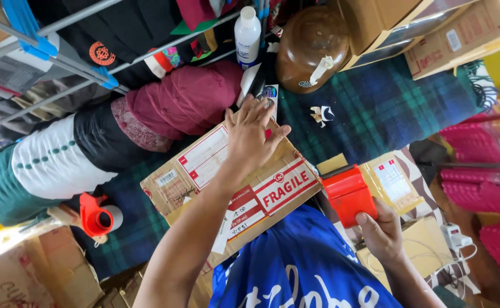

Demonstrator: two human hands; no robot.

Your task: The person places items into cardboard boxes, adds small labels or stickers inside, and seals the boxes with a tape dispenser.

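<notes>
The cardboard box [227, 185] sits tilted across the person's lap, so it could slide off if the left hand [253, 140], lying flat and spread on its top, eases up. The right hand [382, 232] is clamped on a red tape dispenser [350, 194] just beside the box's right edge, and its strip could stick down crooked

A single head-worn camera is looking steeply down from close above the person's lap. It is facing a cardboard box [233, 182] at the centre of the frame, with the person's own arms reaching in from the bottom edge. It is taking in fabric rolls [107, 142] along the left and stacked cartons [432, 28] at the top right.
</notes>
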